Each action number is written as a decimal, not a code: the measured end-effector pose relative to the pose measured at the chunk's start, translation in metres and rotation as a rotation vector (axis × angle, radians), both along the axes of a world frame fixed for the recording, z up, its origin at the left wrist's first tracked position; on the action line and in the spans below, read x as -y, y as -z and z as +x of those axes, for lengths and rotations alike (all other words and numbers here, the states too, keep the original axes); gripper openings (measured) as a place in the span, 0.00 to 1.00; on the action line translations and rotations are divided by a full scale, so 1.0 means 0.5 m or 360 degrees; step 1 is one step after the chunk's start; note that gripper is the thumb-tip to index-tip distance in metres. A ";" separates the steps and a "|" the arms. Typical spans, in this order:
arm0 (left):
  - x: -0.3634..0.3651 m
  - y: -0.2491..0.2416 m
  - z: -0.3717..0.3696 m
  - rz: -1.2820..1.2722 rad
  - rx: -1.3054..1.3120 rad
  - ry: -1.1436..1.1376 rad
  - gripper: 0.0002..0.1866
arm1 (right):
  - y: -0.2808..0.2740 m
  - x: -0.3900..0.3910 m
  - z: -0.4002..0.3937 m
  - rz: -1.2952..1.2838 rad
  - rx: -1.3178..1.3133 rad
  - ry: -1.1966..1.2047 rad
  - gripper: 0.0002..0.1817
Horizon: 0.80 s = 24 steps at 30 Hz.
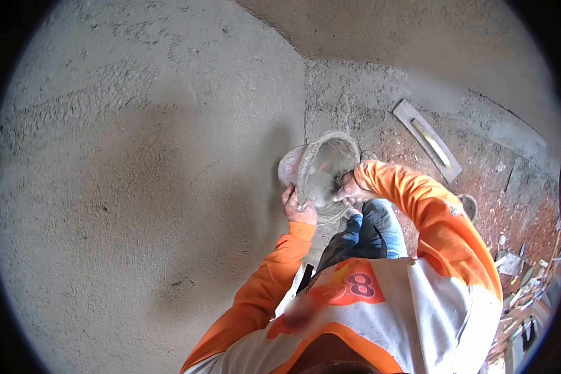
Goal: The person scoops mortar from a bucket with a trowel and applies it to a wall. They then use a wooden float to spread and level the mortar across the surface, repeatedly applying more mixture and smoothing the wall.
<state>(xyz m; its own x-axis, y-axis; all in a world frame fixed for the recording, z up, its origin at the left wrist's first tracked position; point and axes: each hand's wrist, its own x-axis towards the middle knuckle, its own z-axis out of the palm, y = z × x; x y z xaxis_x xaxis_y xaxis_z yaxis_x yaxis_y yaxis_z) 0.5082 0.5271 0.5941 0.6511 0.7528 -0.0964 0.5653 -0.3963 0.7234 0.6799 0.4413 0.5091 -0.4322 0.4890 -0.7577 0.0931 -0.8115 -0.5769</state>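
Note:
A round bucket (302,163), crusted with grey mortar, is tilted on its side in front of my legs, its mouth turned to the right. My left hand (300,209) grips its near rim at the lower left. My right hand (351,188) is at the bucket's mouth with its fingers bent inward; whatever it holds, if anything, is hidden. Wet grey mortar (321,187) shows inside the bucket.
A long float (427,140) with a pale handle lies on the mortar-spattered floor at the right. Rough grey plastered wall (137,187) fills the left side. Scattered debris (523,299) lies at the lower right. A shoe (468,207) shows beside my right sleeve.

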 end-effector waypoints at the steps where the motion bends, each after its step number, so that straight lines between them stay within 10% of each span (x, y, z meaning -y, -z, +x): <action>1: -0.002 0.001 -0.004 0.0015 -0.0101 0.0030 0.23 | -0.022 0.013 -0.005 -0.0164 -0.0272 0.0141 0.10; 9: -0.069 0.112 -0.033 -0.0758 -0.0597 -0.1338 0.15 | -0.066 0.108 0.069 0.0008 -0.0490 0.0737 0.15; 13: -0.052 0.193 -0.033 -0.1190 -0.0694 -0.1230 0.16 | -0.012 0.075 0.122 0.0087 -0.0758 0.1428 0.15; 17: -0.024 0.303 -0.150 -0.1081 -0.0805 -0.1203 0.18 | -0.094 0.071 0.207 0.0617 -0.0209 0.2344 0.12; 21: -0.010 0.249 -0.196 -0.1149 -0.1158 -0.1144 0.19 | -0.095 0.014 0.261 0.0955 0.1282 0.3162 0.11; 24: 0.000 0.161 -0.176 -0.0986 -0.1413 -0.0934 0.19 | -0.059 -0.123 0.310 0.0297 0.2276 0.3566 0.11</action>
<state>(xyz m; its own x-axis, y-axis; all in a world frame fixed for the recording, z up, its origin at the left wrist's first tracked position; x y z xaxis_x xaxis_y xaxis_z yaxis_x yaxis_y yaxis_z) 0.4200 0.5270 0.5133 -0.2440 0.5789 -0.7780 0.9338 0.3568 -0.0273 0.8351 0.5029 0.5387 0.8050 -0.5922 0.0355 -0.1312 -0.2361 -0.9628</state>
